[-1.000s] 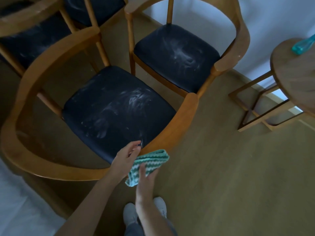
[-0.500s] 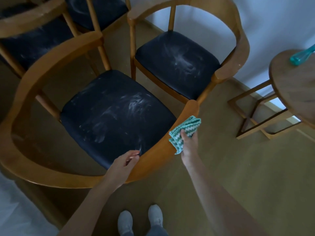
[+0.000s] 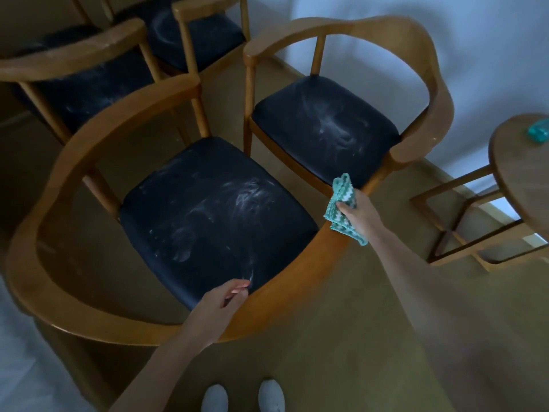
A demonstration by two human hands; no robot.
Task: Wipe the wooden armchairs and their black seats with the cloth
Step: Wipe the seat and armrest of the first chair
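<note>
Armchairs (image 3: pixel 430 69), four, of smooth curved wood with dust-smeared black padded seats (image 3: pixel 208 209), stand clustered; on the nearest armchair (image 3: pixel 29 263) the left hand (image 3: pixel 217 304) rests loose-fingered on the back rail, the right hand (image 3: pixel 356 212) clutching one green-and-white zigzag cloth (image 3: pixel 341 197) against its armrest tip.

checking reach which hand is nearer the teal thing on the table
Right. The right hand, holding the cloth, sits left of the teal thing; the left hand farther left.
</note>
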